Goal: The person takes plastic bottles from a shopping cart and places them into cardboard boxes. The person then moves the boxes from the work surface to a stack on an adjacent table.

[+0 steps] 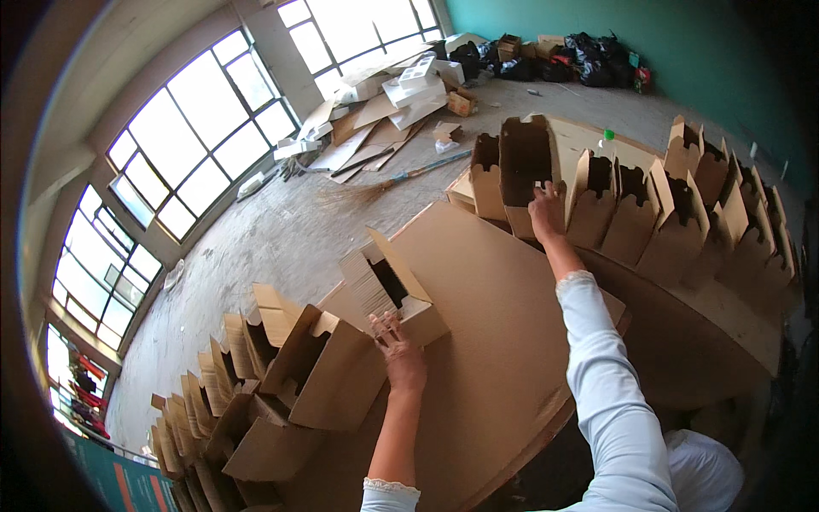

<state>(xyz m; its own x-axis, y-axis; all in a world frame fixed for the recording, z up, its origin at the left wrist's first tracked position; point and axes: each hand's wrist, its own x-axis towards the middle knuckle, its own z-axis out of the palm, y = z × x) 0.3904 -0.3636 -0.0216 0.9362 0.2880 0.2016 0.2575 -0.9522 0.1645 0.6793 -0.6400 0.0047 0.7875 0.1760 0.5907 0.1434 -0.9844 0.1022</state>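
My left hand (398,348) has its fingers spread against the near corner of an open cardboard box (424,320), whose flaps stand up. That box rests on a broad sheet of brown cardboard (495,282). Farther off to the right, my right hand (548,211) grips the near wall of a tall, open-topped cardboard box (526,154). Its fingertips curl at the box's edge, beside a small whitish spot too small to name. A narrower open box (487,183) stands just left of the tall one.
Several open boxes (341,375) crowd the left side; more boxes (631,205) line the right table. Behind them is a green-capped bottle (606,143). A broom (401,179), scrap foam and cardboard (401,102), and black bags (589,60) lie on the floor.
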